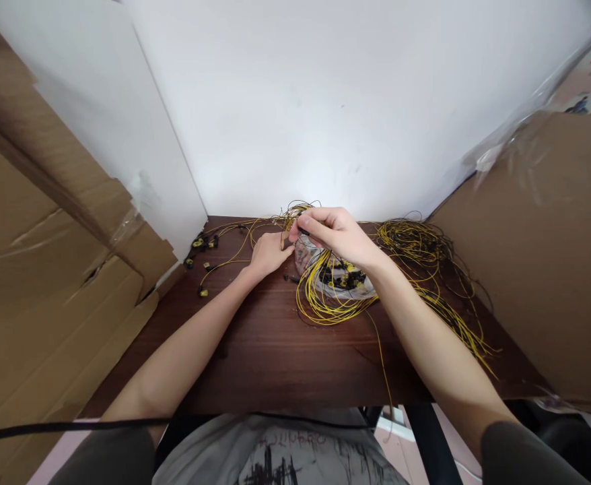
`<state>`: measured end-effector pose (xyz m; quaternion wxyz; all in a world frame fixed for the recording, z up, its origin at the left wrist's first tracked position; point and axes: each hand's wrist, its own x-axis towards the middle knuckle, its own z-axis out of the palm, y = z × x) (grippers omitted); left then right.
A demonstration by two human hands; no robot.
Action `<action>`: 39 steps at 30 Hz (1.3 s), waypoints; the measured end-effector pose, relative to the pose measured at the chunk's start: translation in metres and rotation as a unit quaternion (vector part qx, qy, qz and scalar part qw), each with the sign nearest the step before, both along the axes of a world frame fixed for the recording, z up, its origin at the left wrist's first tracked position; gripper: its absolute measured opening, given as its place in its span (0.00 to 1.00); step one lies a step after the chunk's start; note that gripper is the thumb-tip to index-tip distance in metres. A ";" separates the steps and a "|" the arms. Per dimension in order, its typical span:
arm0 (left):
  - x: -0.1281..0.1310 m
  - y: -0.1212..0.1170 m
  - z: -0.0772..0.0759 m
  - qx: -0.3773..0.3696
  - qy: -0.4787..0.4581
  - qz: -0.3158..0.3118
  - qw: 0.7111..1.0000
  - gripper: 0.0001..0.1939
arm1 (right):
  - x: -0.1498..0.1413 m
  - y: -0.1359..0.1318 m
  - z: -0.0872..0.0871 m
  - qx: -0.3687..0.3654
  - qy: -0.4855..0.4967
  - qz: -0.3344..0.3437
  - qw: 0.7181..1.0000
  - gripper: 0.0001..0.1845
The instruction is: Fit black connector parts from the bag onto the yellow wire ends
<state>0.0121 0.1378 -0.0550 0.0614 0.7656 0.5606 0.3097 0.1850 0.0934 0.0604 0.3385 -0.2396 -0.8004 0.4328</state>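
My right hand (336, 236) is closed in a pinch around a small black connector (303, 231), held above the table's far side. Close by on its left, my left hand (271, 253) has its fingers pressed together, with thin wire beside the fingertips. What lies between those fingers is hidden. Under my right hand sits a clear plastic bag (361, 291) of small black and yellow parts. A loop of yellow wires (320, 311) curves around the front of the bag. A few tiny black pieces (291, 277) rest on the wood left of it.
A tangled bundle of yellow and black wires (416, 242) lies at the right. Wires with black and yellow ends (199, 244) are spread at the back left. Cardboard (48, 269) flanks the brown table (255, 350) on the left, and a carton (538, 256) on the right. A white wall (316, 121) stands behind.
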 end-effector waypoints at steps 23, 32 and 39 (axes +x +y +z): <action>-0.003 -0.002 -0.002 0.007 -0.064 -0.046 0.997 0.10 | 0.003 0.002 0.001 0.017 0.005 -0.008 1.000 0.18; -0.004 -0.003 -0.001 -0.002 -0.072 -0.018 0.997 0.08 | 0.008 0.005 0.000 0.011 -0.023 -0.051 0.998 0.19; -0.003 -0.004 0.000 -0.021 -0.148 -0.034 0.988 0.09 | 0.010 0.007 0.000 0.017 -0.013 -0.053 0.998 0.18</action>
